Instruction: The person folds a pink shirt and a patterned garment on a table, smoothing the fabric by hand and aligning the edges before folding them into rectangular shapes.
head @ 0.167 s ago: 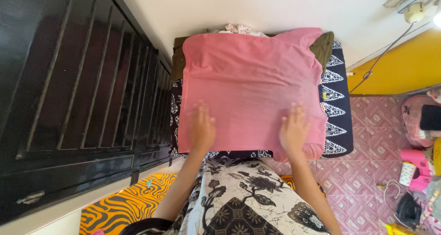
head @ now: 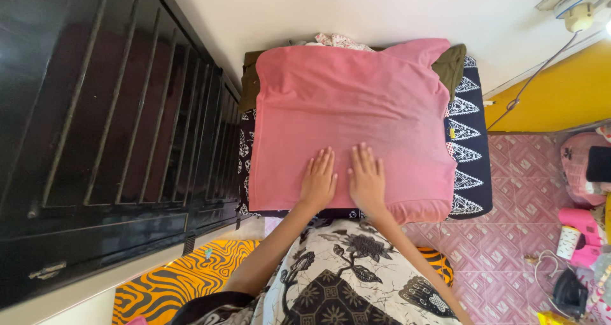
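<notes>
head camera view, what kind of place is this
Probably a room in a home, set up for ironing or folding clothes. Both hands, left hand and right hand, lie flat on a pink shirt spread over a patterned cloth, above a pink tiled floor.

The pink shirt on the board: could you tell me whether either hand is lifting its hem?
No, the left hand and right hand lie flat, palms down, side by side on the pink shirt.

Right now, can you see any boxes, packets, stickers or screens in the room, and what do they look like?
Dark screen: far right edge, a black rectangle lying on a pink bag.
Yellow packet: bottom right corner on the pink tiled floor, crinkled, only partly in view.
Small yellow tag: on the dark patterned cloth, just right of the pink shirt.
</notes>
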